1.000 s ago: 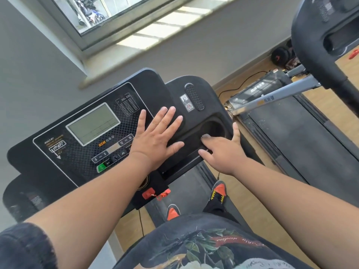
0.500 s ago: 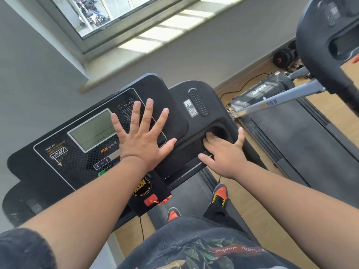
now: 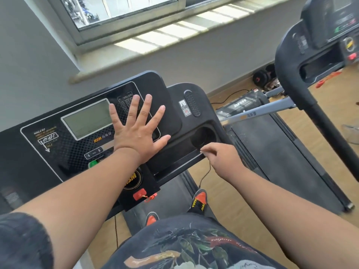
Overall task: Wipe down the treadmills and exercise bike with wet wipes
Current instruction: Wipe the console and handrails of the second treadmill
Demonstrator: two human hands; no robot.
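Under a sunlit window, the treadmill console (image 3: 81, 133) sits before the person, whose left hand (image 3: 138, 131) has slid up flat with fingers spread, while the right hand (image 3: 223, 154) has left the cup recess (image 3: 204, 135), pinching a thin cord (image 3: 206, 171); no wipe shows, so wiping looks paused.

On the console (image 3: 81, 144) under my palm I read "HSM", repeated mirrored on the neighbouring treadmill's motor cover (image 3: 240, 104).
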